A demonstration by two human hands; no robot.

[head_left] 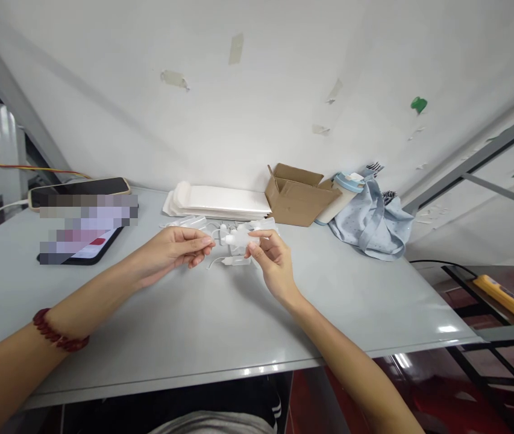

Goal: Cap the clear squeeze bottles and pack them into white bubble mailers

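While a small white bottle (240,239) is pinched by thumb and forefinger of the right hand (275,260) over the grey table (175,337), thumb and forefinger of the left hand (178,250) are pressed together near its tip; whether anything's gripped there can't be told. White cartons (229,199) are stacked behind, beside an opened cardboard box (300,205).

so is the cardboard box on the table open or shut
The cardboard box is open: its flaps stand up and out, not folded over the top.
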